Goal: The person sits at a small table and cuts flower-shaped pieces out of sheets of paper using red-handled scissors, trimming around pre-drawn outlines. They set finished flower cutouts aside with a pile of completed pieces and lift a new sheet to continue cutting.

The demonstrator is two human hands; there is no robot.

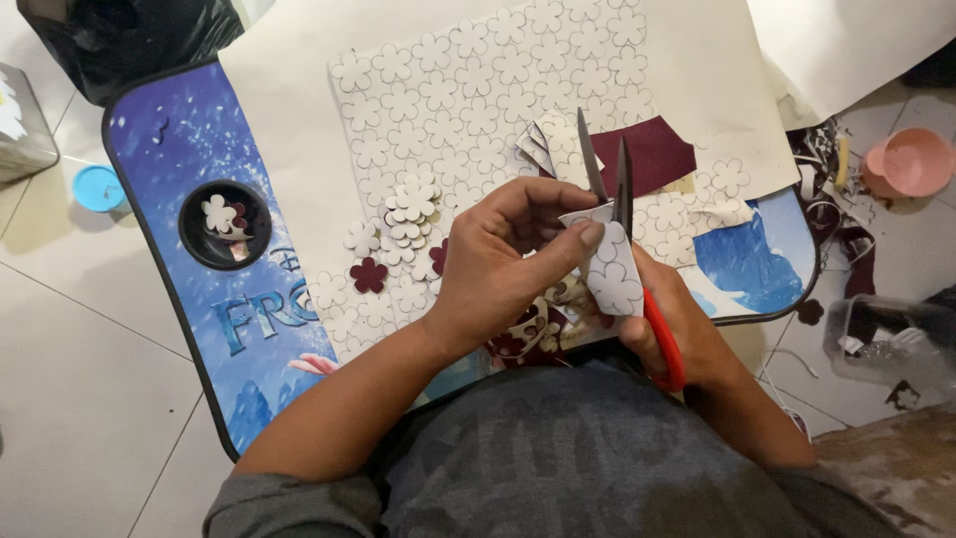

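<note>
Your left hand [508, 259] pinches the white flower strip [609, 274] at frame centre; your right hand [687, 334] grips the scissors [622, 189], blades parted, pointing up-frame astride its top edge.

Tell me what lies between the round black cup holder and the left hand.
In the head view, between the cup holder and the left hand lie loose white cut-out flowers and one maroon flower on the printed sheet.

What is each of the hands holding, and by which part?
The left hand pinches a white flower-printed strip near its top edge. The right hand holds scissors by their red handles, blades open.
</note>
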